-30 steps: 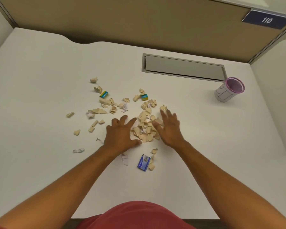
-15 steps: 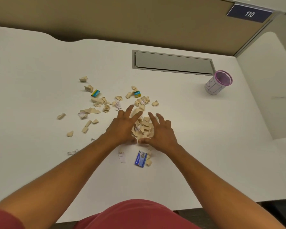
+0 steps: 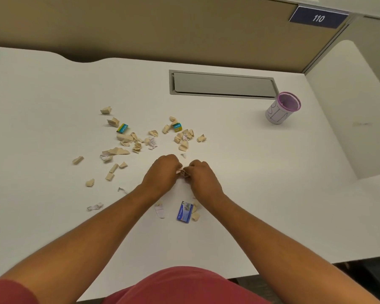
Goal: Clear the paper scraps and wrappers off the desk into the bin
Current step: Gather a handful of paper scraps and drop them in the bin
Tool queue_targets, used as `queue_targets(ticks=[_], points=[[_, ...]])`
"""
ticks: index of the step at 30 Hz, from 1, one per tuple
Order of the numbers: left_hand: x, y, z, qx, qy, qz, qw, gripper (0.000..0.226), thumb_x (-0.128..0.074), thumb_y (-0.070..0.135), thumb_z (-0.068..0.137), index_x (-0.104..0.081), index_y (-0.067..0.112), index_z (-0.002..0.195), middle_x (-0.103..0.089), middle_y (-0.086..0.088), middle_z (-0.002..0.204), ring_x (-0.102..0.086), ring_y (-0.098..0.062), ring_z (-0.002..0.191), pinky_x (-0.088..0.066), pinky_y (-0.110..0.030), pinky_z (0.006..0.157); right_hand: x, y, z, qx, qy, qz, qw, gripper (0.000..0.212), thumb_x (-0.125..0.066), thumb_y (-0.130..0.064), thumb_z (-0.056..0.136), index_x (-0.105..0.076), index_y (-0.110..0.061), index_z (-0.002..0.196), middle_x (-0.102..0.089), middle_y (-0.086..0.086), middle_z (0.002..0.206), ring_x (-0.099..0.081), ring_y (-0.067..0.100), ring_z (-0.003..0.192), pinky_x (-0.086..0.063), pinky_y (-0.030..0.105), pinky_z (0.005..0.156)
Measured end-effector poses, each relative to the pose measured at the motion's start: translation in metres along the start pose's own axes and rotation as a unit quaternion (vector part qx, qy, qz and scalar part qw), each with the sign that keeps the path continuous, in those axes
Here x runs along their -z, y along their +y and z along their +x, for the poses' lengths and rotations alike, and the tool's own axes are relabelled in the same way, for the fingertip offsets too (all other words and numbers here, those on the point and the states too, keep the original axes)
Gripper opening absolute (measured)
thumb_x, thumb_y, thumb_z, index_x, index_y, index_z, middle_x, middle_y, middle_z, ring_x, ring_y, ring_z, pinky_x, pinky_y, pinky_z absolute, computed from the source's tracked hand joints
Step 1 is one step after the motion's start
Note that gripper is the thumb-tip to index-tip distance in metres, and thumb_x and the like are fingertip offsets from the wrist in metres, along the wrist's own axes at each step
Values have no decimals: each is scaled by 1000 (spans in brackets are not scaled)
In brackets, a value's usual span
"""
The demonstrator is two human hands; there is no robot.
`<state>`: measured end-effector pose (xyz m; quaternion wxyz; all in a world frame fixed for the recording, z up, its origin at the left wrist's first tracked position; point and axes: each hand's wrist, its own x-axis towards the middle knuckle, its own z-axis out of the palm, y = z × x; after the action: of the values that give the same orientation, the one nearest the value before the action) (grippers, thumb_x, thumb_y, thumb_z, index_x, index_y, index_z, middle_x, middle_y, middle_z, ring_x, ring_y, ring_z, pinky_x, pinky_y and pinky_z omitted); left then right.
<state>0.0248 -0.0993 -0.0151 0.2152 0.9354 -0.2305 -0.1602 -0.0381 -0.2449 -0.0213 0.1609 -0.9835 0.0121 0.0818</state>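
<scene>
White bench (image 3: 239, 163) under a tan partition carrying a plate (image 3: 318, 18) reading "110"; since half a second ago the left hand (image 3: 161, 173) and right hand (image 3: 203, 177) have drawn together at frame centre, fingers curled tight around a gathered clump of paper scraps (image 3: 183, 172) that earlier lay spread beneath open palms. Loose scraps (image 3: 138, 141) and two teal wrappers (image 3: 122, 128) sit upper left of the hands, a blue wrapper (image 3: 184, 211) below them. Bare surface runs right to the purple-rimmed bin (image 3: 282, 108) beside a recessed grey panel (image 3: 222, 84); wrapper print unreadable.
</scene>
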Motion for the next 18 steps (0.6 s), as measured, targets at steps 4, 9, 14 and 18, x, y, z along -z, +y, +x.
queue_targets(ticks=[4,9,14,18], points=[[1,0,-3,60,41,-96,993,26,-74,25,95,-81,11,116,-79,-8,117,-71,-25,109,-51,-29,89,8,5,3,-65,3,104,993,17,-60,-13,92,-76,-9,87,-70,13,87,-64,30,83,-53,43,74],[3,8,0,137,64,-236,960,15,-80,13,88,-85,15,102,-83,-2,102,-72,-6,84,-45,-12,67,22,35,-3,-178,52,374,909,15,-78,-17,80,-77,-2,78,-74,18,75,-59,8,57,-48,20,53],[4,23,5,179,55,-410,893,14,-84,13,85,-86,18,98,-83,0,96,-77,-11,87,-59,-19,68,36,54,-3,-252,1,634,731,16,-85,-2,78,-82,-1,93,-79,23,102,-76,27,84,-64,34,77],[3,62,22,192,18,-552,812,20,-83,4,85,-83,4,105,-82,-12,104,-77,-28,101,-63,-36,93,54,83,-5,-254,-5,722,643,11,-81,-1,83,-82,-5,94,-81,14,102,-78,19,86,-61,23,74]])
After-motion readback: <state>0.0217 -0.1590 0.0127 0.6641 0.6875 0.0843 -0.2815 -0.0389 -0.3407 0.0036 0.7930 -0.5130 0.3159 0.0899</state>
